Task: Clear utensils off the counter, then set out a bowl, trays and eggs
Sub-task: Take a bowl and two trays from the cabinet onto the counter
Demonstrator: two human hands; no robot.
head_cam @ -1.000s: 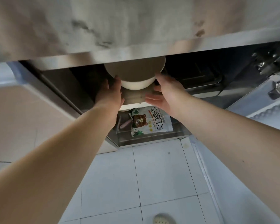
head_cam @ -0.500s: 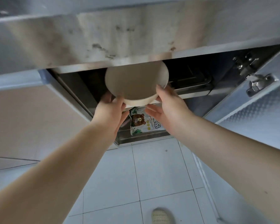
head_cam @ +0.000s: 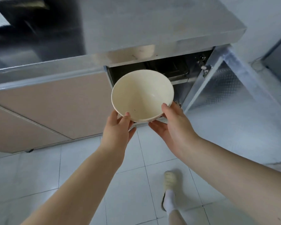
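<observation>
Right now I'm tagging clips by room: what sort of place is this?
Most likely a kitchen: a steel counter over an open cabinet, a tiled floor, and both hands holding a cream bowl.

A grey metal surface [head_cam: 152, 21] fills the upper middle of the frame, its top bare where it shows; the upper left is dark and blurred. Below, a white tiled floor [head_cam: 39, 176] spreads across the lower half. On it, at lower right, rests a perforated cream slipper [head_cam: 169, 180] worn over a white sock [head_cam: 169, 202].
</observation>
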